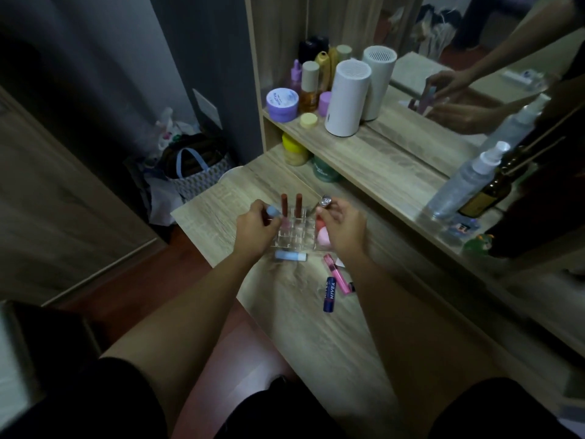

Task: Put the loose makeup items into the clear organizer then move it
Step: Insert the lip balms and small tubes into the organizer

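The clear organizer (292, 239) stands on the wooden vanity top between my hands. Two brown-red tubes (291, 204) stand upright in its back slots, and pink sponges (323, 231) sit in its right compartment. My left hand (253, 228) holds a light blue tube (273, 212) over the organizer's left side. My right hand (342, 226) grips a silver-capped lipstick (325, 201) above the right side. Loose on the table nearer me lie a light blue tube (290, 256), a pink tube (336, 274) and a dark blue Nivea stick (329, 294).
A raised shelf (395, 166) carries a white cylinder (346, 98), jars and bottles at the back, with spray bottles (465, 182) at the right and a mirror behind. Jars stand under the shelf. A bag (193, 172) sits on the floor to the left.
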Tool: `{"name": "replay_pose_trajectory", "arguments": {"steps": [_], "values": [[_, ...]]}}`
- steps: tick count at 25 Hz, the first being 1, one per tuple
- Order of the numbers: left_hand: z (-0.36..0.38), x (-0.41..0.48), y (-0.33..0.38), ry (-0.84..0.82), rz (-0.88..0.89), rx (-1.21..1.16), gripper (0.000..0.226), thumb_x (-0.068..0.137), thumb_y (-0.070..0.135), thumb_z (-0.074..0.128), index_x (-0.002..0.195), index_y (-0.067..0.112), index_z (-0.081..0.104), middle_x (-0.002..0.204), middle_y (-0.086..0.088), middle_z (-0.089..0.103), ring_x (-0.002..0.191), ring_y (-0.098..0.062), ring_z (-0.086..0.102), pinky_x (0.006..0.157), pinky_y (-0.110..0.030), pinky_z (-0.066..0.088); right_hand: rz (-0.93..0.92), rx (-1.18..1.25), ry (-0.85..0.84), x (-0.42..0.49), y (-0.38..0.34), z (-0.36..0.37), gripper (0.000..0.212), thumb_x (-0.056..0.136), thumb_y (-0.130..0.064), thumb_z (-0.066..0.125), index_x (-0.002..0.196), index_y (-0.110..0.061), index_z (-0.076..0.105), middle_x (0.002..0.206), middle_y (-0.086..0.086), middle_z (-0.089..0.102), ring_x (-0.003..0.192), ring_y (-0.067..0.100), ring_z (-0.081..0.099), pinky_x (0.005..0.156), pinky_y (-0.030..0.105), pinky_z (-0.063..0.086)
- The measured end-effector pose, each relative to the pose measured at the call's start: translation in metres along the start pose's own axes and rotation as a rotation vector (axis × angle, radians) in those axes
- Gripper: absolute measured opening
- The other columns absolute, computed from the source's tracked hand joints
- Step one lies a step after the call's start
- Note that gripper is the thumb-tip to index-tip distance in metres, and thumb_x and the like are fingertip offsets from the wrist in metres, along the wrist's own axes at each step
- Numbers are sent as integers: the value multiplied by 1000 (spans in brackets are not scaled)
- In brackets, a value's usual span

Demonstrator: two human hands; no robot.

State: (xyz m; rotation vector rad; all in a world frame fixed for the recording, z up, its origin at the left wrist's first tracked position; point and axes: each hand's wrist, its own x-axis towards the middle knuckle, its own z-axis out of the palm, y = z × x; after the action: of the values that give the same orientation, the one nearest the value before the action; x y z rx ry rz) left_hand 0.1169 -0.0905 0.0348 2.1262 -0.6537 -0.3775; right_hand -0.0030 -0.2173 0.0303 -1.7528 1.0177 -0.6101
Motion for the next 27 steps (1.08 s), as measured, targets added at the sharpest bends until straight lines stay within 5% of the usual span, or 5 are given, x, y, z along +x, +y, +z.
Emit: {"name": "replay_pose_trajectory", "arguments": {"steps": [6,11,18,23,27], "values": [[5,11,-4,-21,36,40,24,83,22,66,93,4,54,92,-17,68,82,-27,66,76,-39,57,11,-63,-22,9,7,14,24,86,-10,64,110,-10,64,103,5,70,70,-16,55,53,-7,40],[7,12,-5,-43,107,107,23,82,24,67,84,6,52,85,-18,66,75,-28,63,68,-37,52,-17,-139,-2,13,11,23,27,86,-7,63,114,-6,63,106,11,71,85,2,60,61,-3,45],[13,14,-15,-48,76,147,22,82,25,68,84,6,57,81,-14,68,72,-25,64,65,-31,49,-29,-232,-29,21,12,29,28,87,-13,64,114,-10,63,106,12,70,96,16,65,91,37,55],[28,25,-8,-74,21,198,30,81,29,70,92,2,62,89,-17,68,84,-28,63,75,-35,49,20,-195,-61,24,8,30,33,85,-11,64,119,-11,60,109,8,70,87,1,57,69,7,44],[33,22,-8,-85,-34,193,36,81,32,69,99,2,59,93,-16,69,87,-30,64,80,-43,53,37,-204,-73,28,5,28,36,85,-8,65,121,-7,59,112,10,69,92,3,58,75,10,45]]}}
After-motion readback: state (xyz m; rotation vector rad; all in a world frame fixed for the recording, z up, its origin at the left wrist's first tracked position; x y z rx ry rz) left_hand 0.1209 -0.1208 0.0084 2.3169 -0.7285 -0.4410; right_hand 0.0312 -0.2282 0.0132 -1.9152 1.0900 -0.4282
